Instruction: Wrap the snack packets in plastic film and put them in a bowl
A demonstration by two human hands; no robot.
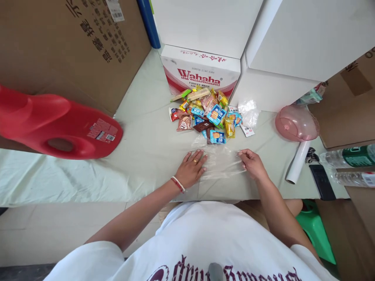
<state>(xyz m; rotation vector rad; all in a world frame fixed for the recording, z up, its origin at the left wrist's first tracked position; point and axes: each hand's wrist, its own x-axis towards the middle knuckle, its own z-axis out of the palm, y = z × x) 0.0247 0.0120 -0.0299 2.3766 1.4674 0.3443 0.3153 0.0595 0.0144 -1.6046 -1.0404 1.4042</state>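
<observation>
A clear plastic bag (221, 166) lies flat on the covered table in front of me. My left hand (191, 168) rests palm down with its fingers stretched out, the fingertips on the bag's left side. At the opposite side, my right hand (252, 163) pinches the bag's edge between thumb and fingers. Just beyond the bag is a heap of small wrapped snacks (216, 114) in blue, brown, yellow and white packets. Another crumpled clear bag (249, 111) sits at the heap's right.
A Wahaba-style printed carton (202, 74) and white boxes (275, 89) stand behind the heap. On the left lies a big red jug (70, 128). To the right are a pink bowl (297, 123), a white roll (297, 164), a phone (322, 181) and plastic bottles (351, 156).
</observation>
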